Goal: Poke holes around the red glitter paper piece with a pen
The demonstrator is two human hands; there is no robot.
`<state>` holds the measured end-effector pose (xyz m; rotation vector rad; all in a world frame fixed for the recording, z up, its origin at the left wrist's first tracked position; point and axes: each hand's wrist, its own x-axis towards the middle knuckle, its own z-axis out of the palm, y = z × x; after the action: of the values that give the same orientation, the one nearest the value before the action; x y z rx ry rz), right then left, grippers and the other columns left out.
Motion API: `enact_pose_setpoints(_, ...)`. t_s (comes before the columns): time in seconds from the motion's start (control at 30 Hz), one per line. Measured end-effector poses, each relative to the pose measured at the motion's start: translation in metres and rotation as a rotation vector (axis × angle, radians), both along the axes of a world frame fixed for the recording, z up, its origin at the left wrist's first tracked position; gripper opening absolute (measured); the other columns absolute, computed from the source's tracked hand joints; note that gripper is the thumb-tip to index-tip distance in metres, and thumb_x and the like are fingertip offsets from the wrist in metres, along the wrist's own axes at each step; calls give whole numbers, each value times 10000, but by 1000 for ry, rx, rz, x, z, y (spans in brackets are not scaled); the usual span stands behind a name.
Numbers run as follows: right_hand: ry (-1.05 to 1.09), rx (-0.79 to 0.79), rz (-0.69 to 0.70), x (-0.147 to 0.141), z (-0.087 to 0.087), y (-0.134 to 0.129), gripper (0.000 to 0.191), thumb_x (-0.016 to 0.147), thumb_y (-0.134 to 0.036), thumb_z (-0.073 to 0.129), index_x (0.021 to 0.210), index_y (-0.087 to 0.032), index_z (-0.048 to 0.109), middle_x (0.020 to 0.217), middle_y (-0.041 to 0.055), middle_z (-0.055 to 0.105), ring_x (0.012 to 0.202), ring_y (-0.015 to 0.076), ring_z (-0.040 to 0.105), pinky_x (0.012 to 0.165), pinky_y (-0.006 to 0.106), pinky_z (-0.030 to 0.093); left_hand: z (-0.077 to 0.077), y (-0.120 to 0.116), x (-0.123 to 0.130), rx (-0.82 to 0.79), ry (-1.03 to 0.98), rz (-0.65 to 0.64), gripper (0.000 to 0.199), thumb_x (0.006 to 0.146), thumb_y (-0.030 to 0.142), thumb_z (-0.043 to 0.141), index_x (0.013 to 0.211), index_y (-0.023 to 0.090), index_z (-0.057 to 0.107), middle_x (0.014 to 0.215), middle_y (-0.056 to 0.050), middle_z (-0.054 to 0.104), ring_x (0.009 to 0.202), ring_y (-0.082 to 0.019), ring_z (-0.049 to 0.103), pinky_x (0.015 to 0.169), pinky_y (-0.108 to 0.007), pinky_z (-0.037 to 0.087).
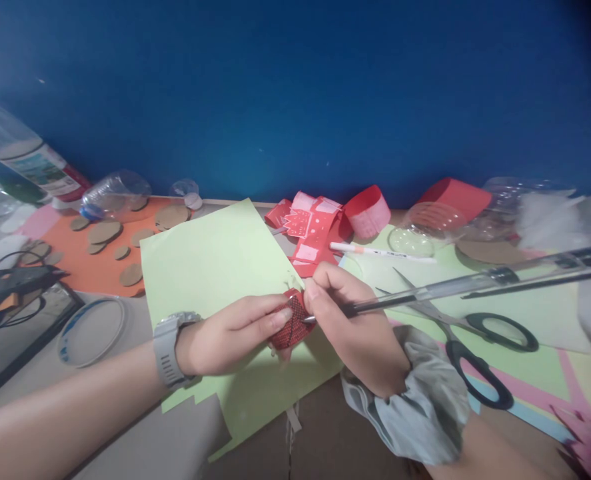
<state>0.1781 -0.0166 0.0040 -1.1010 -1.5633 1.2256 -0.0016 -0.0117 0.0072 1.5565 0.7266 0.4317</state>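
Observation:
Near the middle, my left hand (240, 333), with a grey watch on its wrist, holds a small red object with a dark checked pattern (293, 321) between thumb and fingers. My right hand (348, 320) is closed round a clear pen with black ends (440, 288); its tip touches or lies very close to the red object. The pen slants up to the right. Beneath both hands lies a light green paper sheet (210, 257) with a stepped lower edge. A grey scrunchie is on my right wrist.
Black-handled scissors (448, 323) lie right of my right hand. Red and pink paper pieces (315, 230) and a white marker (375, 252) are behind. Cardboard discs (104, 232), plastic bottles (118, 193), a tape ring (91, 332) and a glue gun (5, 287) are left. A blue wall stands behind.

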Motion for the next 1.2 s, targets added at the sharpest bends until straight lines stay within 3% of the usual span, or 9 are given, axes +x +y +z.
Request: enact_pose_setpoints(1.2, 9, 15, -8, 0, 2, -1, 295, 900, -171, 431, 620, -200, 340, 552, -72, 290, 502, 69, 289, 457, 206, 254, -1, 1, 0, 28, -19, -7, 345, 1015, 294, 321, 821, 114, 541, 770, -69, 592, 731, -149, 554, 749, -280, 460)
